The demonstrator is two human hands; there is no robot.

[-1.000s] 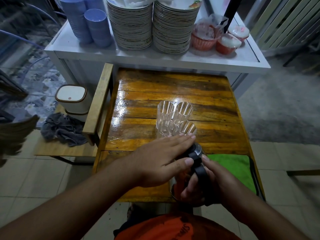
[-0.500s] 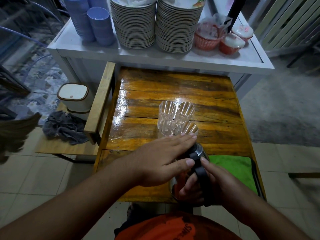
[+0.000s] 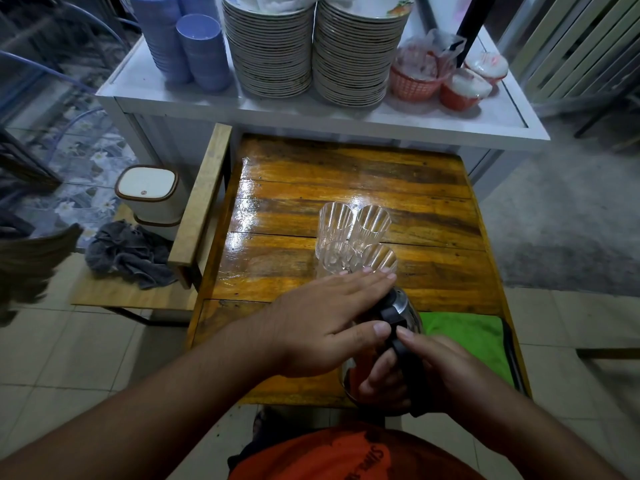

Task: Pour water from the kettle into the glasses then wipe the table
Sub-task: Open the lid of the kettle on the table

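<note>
Three glasses (image 3: 353, 237) are standing seemingly empty at 12 o'clock; left hand (image 3: 325, 323) is lying spread on the kettle (image 3: 398, 317), right hand (image 3: 426, 368) gripping its handle; wiping not begun.

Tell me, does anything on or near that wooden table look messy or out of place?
Mostly tidy. The glasses stand upright in a tight cluster, and the green cloth lies flat by the kettle. The one untidy thing is a grey rag crumpled on the low bench left of the table.

The person wears an orange shirt (image 3: 332, 455) with dark lettering; both forearms are bare.
</note>
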